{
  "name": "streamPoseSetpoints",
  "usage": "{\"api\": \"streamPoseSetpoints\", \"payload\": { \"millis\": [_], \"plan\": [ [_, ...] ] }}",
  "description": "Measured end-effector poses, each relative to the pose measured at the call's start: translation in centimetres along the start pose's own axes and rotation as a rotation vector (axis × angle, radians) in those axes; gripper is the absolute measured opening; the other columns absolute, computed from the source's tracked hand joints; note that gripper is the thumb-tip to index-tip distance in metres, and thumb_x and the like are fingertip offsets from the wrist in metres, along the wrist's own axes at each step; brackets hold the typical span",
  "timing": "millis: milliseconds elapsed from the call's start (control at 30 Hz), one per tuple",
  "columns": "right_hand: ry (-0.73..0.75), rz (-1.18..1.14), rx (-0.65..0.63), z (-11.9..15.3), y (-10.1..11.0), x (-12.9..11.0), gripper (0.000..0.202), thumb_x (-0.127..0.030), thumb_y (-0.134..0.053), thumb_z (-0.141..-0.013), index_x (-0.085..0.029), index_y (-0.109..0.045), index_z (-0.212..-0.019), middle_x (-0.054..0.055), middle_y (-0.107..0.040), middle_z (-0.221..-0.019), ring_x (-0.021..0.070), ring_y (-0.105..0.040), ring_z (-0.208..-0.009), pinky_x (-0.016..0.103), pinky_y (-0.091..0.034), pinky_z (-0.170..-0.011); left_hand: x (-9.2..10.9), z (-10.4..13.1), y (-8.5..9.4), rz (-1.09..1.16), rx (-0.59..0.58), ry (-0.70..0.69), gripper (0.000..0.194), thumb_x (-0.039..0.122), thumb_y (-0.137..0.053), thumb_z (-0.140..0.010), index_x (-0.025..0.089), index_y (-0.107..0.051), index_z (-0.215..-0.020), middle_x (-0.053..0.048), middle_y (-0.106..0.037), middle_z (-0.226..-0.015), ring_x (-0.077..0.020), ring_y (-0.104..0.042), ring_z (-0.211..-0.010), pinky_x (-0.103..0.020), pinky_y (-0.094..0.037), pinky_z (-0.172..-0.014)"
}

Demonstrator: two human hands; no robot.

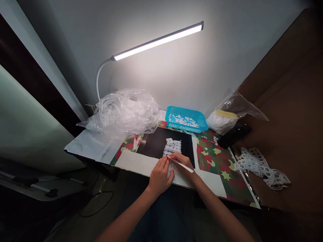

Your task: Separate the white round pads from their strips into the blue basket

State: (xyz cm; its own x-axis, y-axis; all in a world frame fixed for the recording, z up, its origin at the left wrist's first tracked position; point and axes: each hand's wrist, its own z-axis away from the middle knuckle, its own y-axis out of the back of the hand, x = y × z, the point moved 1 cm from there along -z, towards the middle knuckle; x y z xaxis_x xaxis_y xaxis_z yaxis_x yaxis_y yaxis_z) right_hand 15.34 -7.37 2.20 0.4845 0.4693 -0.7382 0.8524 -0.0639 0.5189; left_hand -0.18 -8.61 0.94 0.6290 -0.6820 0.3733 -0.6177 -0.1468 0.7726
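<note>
A small sheet of round white discs in rows (174, 145) lies on the black mat, near the table's front edge. My left hand (160, 175) is at the sheet's near end, fingers together and pinching its edge, with the thumb on the near side. Close beside it, my right hand (182, 160) is closed around a slim white pointed tool (185, 165). The tool's tip meets the left fingertips at the sheet; whether it is a pair of tweezers I cannot tell. The hands cover the near part of the sheet.
Behind the black mat (153, 143) stands a blue basket (202, 121) holding loose white discs. Large clear bag (121, 112) at left, smaller bag (219, 122) and dark object (234, 134) at right. Perforated white strips (262, 168) lie right of the table. A lit lamp (158, 41) hangs above.
</note>
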Motion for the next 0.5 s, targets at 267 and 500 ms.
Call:
{"api": "streamPoseSetpoints", "payload": {
  "millis": [267,500],
  "plan": [
    [0.104,0.169,-0.04,-0.4,-0.2,0.5,0.021,-0.024,-0.05,-0.088,-0.025,-0.068,-0.099,0.006,-0.069,-0.103,0.0209,-0.065,-0.095,0.033,-0.053,-0.08,-0.1,0.1,-0.1,0.006,-0.004,0.01,0.04,0.023,-0.047,-0.083,0.008,-0.054,-0.12,-0.018,-0.056,-0.125,-0.0287,-0.05,-0.12,-0.046,-0.043,-0.099],
    [0.087,0.199,-0.026,-2.0,0.1,-0.2,0.019,-0.024,-0.051,-0.088,-0.024,-0.066,-0.099,0.007,-0.067,-0.102,0.0219,-0.064,-0.093,0.033,-0.053,-0.08,0.0,0.1,0.0,-0.017,-0.014,0.009,0.046,0.024,-0.047,-0.082,0.005,-0.052,-0.123,-0.018,-0.055,-0.127,-0.027,-0.049,-0.121,-0.043,-0.041,-0.102]
  ]
}}
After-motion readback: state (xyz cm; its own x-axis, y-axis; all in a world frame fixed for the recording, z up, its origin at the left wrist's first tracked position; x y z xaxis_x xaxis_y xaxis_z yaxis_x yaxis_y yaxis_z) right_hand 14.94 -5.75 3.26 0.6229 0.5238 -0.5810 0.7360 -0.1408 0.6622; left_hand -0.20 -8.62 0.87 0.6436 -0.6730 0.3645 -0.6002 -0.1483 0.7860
